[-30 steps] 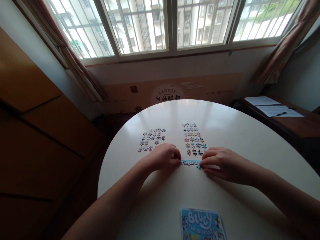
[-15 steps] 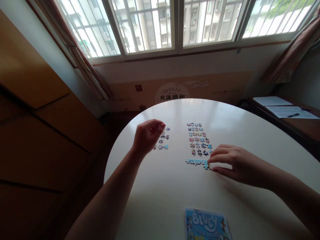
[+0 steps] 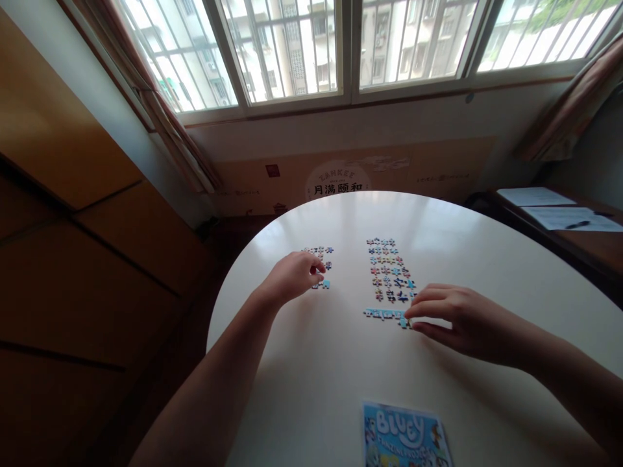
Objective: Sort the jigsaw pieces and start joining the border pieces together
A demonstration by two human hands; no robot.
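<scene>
My left hand hovers over a small group of loose jigsaw pieces on the left of the table. Its thumb and forefinger are apart, with nothing visible between them; the hand hides part of the group. On the right, my right hand has its thumb and fingertips around the right end of a joined blue strip of jigsaw pieces. The fingers partly cover the end piece. Just beyond the strip, more loose jigsaw pieces lie in rows.
A blue "Bluey" picture sheet or box lies close to me on the round white table. Papers and pens rest on a dark surface at right. Wooden cabinets stand left, and a barred window is ahead.
My left hand has come down and slightly nearer, its thumb and forefinger now apart, uncovering pieces at the back of the left group. My right hand stays at the strip's end.
</scene>
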